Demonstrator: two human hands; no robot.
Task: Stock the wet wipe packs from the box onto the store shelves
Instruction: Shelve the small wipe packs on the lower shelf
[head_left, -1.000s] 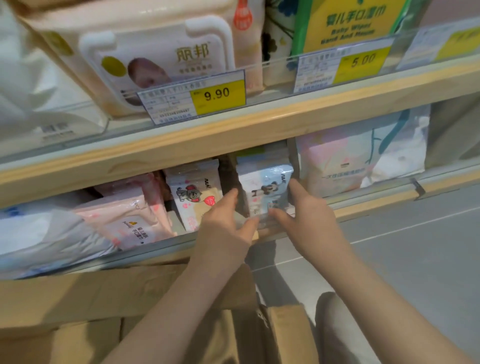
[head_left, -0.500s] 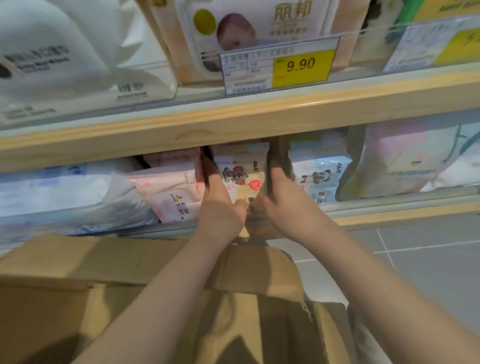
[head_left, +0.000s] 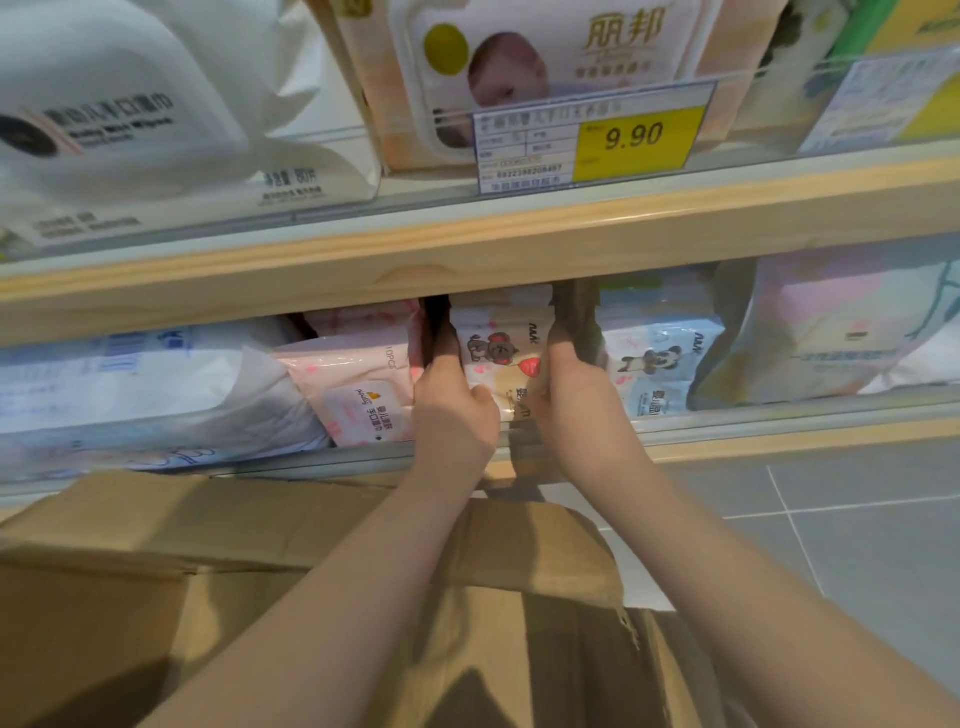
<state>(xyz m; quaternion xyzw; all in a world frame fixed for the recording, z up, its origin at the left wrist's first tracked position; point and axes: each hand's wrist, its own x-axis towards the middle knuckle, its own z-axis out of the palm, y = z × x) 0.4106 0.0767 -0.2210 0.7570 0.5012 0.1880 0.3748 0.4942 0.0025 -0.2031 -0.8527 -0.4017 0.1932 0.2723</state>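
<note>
Both hands reach into the lower shelf (head_left: 779, 441), each on one side of a bear-print wet wipe pack (head_left: 501, 358) that stands upright at the shelf front. Left hand (head_left: 451, 410): fingers go into the dark gap on the pack's left flank, thumb across its front lower corner; clasped on the pack. Right hand (head_left: 574, 395): fingers into the gap on the right flank, thumb at the front; also clasped on the pack, so it is pinched between the two hands. Just outside the left hand's grip, a pink wipe pack (head_left: 358, 395) leans at a tilt; further out, a large blue-white pack (head_left: 145, 395). Just outside the right hand, a panda-print pack (head_left: 660, 369) stands upright, then a bigger pastel pack (head_left: 841, 332). Above the grip, the wooden edge of the upper shelf (head_left: 467, 260) with a yellow 9.90 price tag (head_left: 636, 137). Below the forearms, the open cardboard box (head_left: 208, 571), flaps up; contents not visible.
</note>
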